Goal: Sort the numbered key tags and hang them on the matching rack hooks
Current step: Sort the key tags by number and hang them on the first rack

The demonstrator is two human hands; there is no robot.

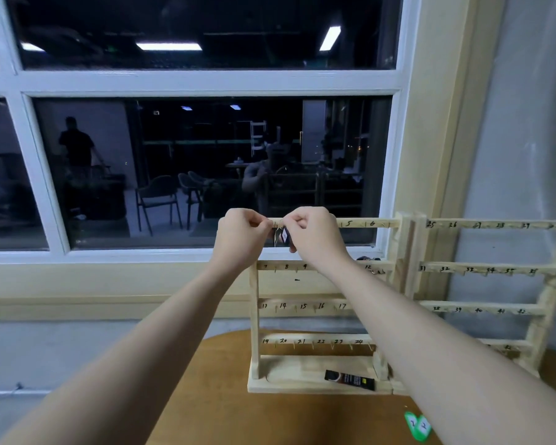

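While both hands pinch at the top rail of the pale wooden numbered rack (321, 343), the left hand (242, 234) grips a thin metal ring (278, 223). The right hand (315, 232) holds a dark blue rectangular key tag (285, 236) hanging long-axis down, toward 6 o'clock. A black packet (350, 379) lies in the rack's base tray.

Two bare arms reach forward to the top bar of a wooden rack (318, 316) standing on a brown table (212, 396) below a dark window (187, 155). The left hand (243, 231) and right hand (313, 232) pinch a key ring at the bar, a dark blue tag (285, 236) hanging between them. A second rack (488, 271) stands just beside. Two green tags (417, 425) lie on the table.
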